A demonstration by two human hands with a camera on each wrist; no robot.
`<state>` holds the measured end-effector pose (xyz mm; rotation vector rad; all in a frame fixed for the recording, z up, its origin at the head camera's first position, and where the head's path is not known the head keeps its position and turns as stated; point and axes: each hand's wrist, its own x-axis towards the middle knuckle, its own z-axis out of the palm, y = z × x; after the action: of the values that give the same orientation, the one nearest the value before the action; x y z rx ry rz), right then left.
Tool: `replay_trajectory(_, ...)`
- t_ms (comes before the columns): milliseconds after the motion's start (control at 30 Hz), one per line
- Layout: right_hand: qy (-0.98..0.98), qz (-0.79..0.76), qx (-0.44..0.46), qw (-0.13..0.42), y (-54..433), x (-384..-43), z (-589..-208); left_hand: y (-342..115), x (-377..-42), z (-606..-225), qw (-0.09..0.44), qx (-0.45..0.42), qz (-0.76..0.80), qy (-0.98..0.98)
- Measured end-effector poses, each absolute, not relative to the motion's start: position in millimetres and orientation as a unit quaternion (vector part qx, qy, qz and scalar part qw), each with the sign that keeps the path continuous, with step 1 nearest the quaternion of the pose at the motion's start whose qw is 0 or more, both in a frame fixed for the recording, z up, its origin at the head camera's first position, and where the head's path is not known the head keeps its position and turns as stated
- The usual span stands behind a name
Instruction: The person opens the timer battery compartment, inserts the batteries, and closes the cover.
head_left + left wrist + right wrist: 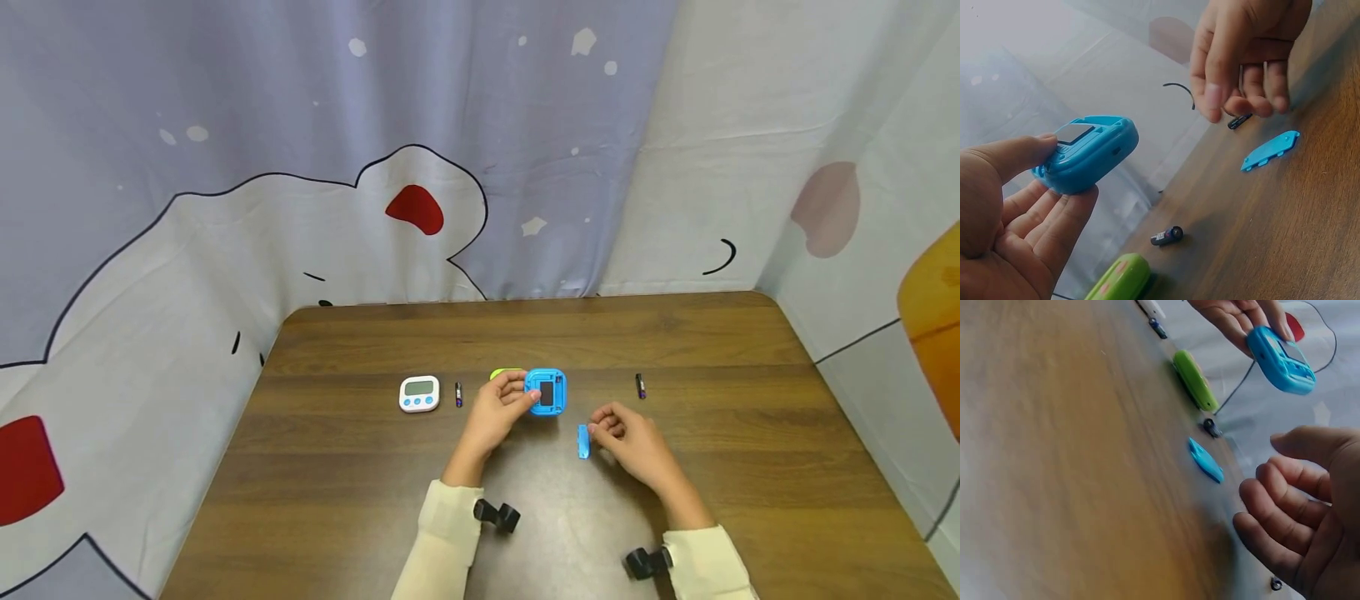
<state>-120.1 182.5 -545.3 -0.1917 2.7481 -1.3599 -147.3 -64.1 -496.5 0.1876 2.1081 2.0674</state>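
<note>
My left hand [495,414] holds a blue digital timer [547,392] up off the table, thumb on one side and fingers on the other. Its back faces up and the battery compartment lies uncovered. My right hand [632,442] hovers with loosely bent fingers and holds nothing. Near its fingertips, on the table, lies the blue battery cover [583,442]; the right wrist view shows a gap between hand and cover [1205,460]. Behind the left hand a green timer [1121,278] is mostly hidden in the head view, with a small battery [1167,235] beside it.
A white timer [419,394] lies to the left, screen up, with a battery [459,394] just right of it. Another battery [641,386] lies beyond my right hand. The wooden table [337,500] ends at a patterned curtain [555,125].
</note>
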Motion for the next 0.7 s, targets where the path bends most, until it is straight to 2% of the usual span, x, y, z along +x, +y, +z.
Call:
replay_trajectory(333, 0.893, -0.43, -0.113, -0.067, 209.4, -137.2, -546.2, -64.2, -147.4, -496.2, 0.09, 0.063, 0.697, 0.709)
replay_trajectory(500, 0.904, -0.409, -0.078, -0.098, 221.1, -143.6, -551.6, -64.7, -148.0, -496.9, 0.087, 0.065, 0.699, 0.707)
replay_trajectory(700, 0.916, -0.389, -0.012, -0.098, 227.6, -150.2, -554.4, -65.4, -148.8, -497.7, 0.085, 0.064, 0.7, 0.706)
